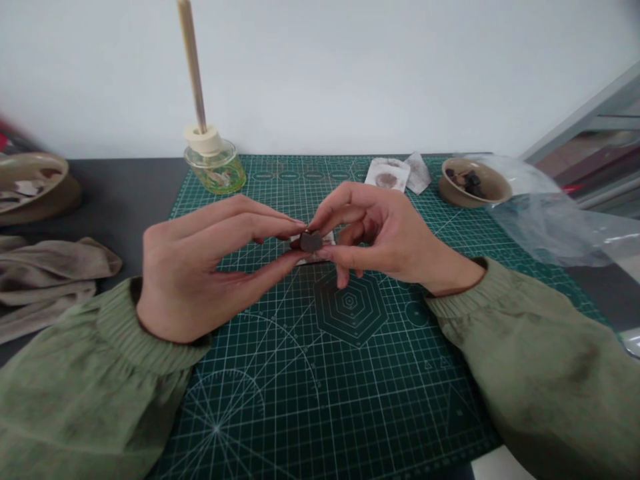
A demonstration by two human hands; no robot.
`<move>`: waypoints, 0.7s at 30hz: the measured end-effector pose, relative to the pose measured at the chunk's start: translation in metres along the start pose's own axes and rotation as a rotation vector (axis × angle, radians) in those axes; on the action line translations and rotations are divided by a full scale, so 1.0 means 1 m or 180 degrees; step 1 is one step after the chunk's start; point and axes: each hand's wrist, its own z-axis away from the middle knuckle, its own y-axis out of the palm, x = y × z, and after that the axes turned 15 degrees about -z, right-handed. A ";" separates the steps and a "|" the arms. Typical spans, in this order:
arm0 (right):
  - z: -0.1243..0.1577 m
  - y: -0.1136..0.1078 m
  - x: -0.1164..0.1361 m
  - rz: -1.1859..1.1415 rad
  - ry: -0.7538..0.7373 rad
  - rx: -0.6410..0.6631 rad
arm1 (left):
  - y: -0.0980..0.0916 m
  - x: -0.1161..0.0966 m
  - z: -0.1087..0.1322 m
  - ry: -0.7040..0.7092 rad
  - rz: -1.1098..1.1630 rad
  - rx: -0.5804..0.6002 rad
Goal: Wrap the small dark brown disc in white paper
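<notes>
A small dark brown piece (311, 241) with a flat, roundish face is held up between both hands over the green cutting mat (380, 400). The thumb and fingers of my left hand (215, 260) pinch it from the left. From the right, my right hand (385, 230) grips it between thumb and index finger, its other fingers curled beneath. I cannot make out what kind of piece it is. Behind the fingertips, a small white paper (320, 259) lies on the mat, mostly hidden.
A reed diffuser (216, 167) stands at the back left. White paper with a brown stain (387, 175), a bowl of dark pieces (474, 183) and clear plastic (545, 220) are back right. Another bowl (40, 190) and a grey-brown cloth (45, 277) lie left.
</notes>
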 end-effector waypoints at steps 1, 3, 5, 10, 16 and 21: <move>0.001 -0.001 0.000 0.0025 0.0004 0.0000 | 0.000 0.000 0.000 -0.0017 -0.0021 0.0018; 0.001 -0.001 0.000 0.0098 0.0030 -0.0032 | 0.000 0.000 0.000 -0.0048 -0.0058 0.0050; 0.002 -0.002 0.000 0.0128 0.0037 -0.0029 | 0.000 0.000 0.000 -0.0084 -0.0072 0.0071; 0.001 0.000 0.001 0.0083 -0.0030 0.0056 | 0.000 0.000 0.000 0.0041 0.0002 0.0055; -0.001 0.008 0.000 0.0426 -0.0073 -0.0165 | -0.005 -0.005 -0.005 0.0126 -0.0019 0.0283; -0.001 0.008 0.000 0.0464 -0.0129 -0.0186 | -0.008 -0.008 -0.006 -0.0070 0.0064 0.0363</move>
